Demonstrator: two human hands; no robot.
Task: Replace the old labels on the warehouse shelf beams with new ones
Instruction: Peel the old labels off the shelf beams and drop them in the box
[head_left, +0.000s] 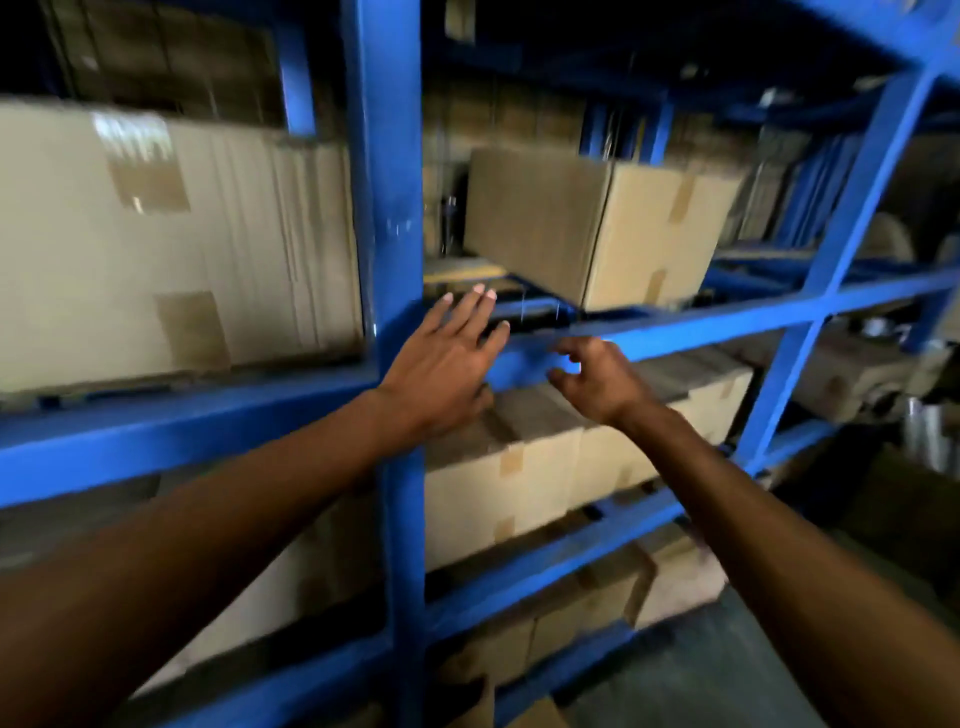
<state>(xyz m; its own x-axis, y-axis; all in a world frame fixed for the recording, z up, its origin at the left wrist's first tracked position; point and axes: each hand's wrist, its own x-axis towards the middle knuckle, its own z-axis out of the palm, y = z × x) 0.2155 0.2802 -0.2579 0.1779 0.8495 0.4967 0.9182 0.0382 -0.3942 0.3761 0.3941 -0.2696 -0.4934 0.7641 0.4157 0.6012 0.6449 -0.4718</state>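
Observation:
A blue shelf beam (675, 327) runs across the rack at mid height, meeting a blue upright post (387, 208). My left hand (447, 358) lies flat on the beam just right of the post, fingers spread and holding nothing. My right hand (597, 379) hovers beside it in front of the beam, fingers curled and slightly apart, with nothing visible between them. The stretch of beam (524, 364) between my hands is plain blue. I see no label on it. The picture is blurred by motion.
Cardboard boxes fill the rack: a large one (171, 244) at the left, one (597, 228) above the beam, several (519, 483) below it. Lower blue beams (545, 561) cross underneath. Metal cans (930, 431) stand at the right edge. Grey floor (701, 675) lies below.

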